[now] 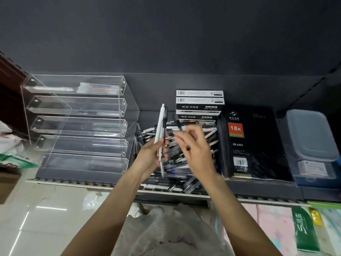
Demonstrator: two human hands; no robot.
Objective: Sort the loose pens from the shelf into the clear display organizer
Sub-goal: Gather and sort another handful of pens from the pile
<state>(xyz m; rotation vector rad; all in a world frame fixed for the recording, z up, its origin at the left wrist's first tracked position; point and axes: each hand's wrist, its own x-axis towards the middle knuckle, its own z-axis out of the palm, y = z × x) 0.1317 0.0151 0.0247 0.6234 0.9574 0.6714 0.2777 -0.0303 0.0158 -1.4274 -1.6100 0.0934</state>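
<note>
A dark grey shelf [258, 189] is seen spanning the view, w/ a dark back panel behind it. At the left end a clear display organizer [79, 122] is set — five stepped acrylic tiers; a few pens are visible in the top tier, and faint ones can be made out in lower tiers, though the count can't be told. To the right, a black diary pack [252, 145] marked "18K" is laid flat, wrapped in film, and beside it, at the far right, a lidded plastic box [311, 143] is placed. Behind the centre, approx. four gel ink pen cartons [200, 105] are stacked against the back panel. Btwn organizer and diary, a heap of loose pens [177, 163] is spread across the shelf up to its front lip — black, white and clear barrels, lying criss-cross. Above this heap both hands are held. A small bundle of pens [161, 130] — white and dark barrels, roughly upright, tips down — is gripped in the left hand [151, 154], fingers curled round it. A single dark pen [180, 126] is pinched by the right hand [193, 146] btwn thumb and fingertips, its upper end tilted toward the bundle, just beside it; contact can't be told owing to blur. Below the shelf, a whitish plastic bag [171, 233] and a green packet [306, 230] are seen.
</note>
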